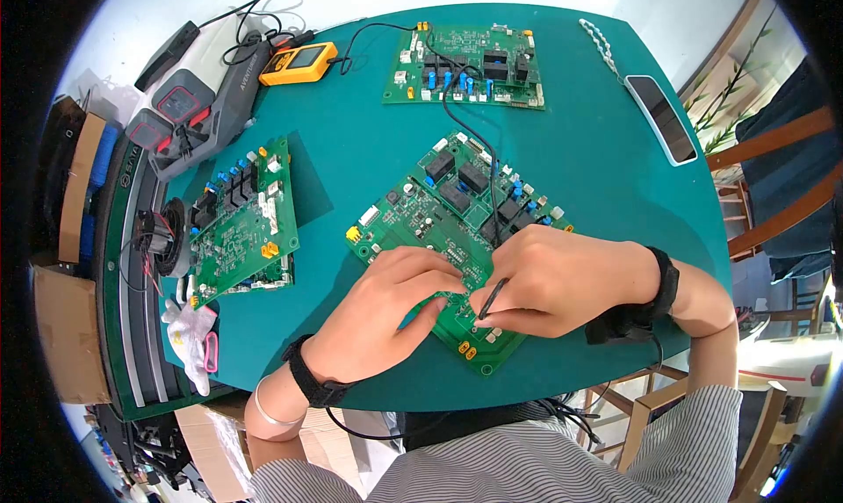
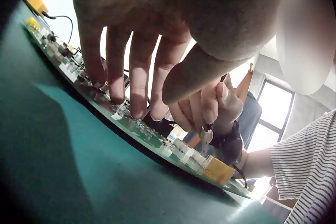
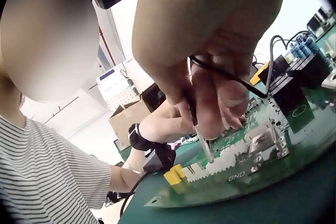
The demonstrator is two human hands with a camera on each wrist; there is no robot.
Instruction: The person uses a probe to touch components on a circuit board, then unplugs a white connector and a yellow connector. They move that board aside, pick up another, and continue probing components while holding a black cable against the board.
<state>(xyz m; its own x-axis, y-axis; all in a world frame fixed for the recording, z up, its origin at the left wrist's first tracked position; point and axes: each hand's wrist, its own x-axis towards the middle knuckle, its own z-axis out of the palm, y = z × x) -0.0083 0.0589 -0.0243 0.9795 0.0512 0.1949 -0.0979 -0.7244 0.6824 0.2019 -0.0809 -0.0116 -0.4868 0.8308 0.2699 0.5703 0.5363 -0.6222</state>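
Note:
A green circuit board [image 1: 408, 213] with black relays lies at an angle on the green mat. My right hand [image 1: 544, 279] pinches a thin probe [image 3: 202, 139] on a black cable, its light tip down at the white connectors [image 3: 226, 161] along the board's edge. My left hand [image 1: 382, 305] is spread over the board, the fingertips [image 2: 137, 112] resting on its components, the thumb apart from them. In the left wrist view a yellow connector [image 2: 219, 170] sits near the board's corner, close to the probe.
Another board [image 1: 465, 68] lies at the back, with the cable crossing it. Stacked boards [image 1: 246, 222] stand at the left beside a round black part. A yellow meter [image 1: 299, 64], a grey-white machine [image 1: 206, 81], a phone [image 1: 660, 119] and a white glove [image 1: 189, 340] lie around the edges.

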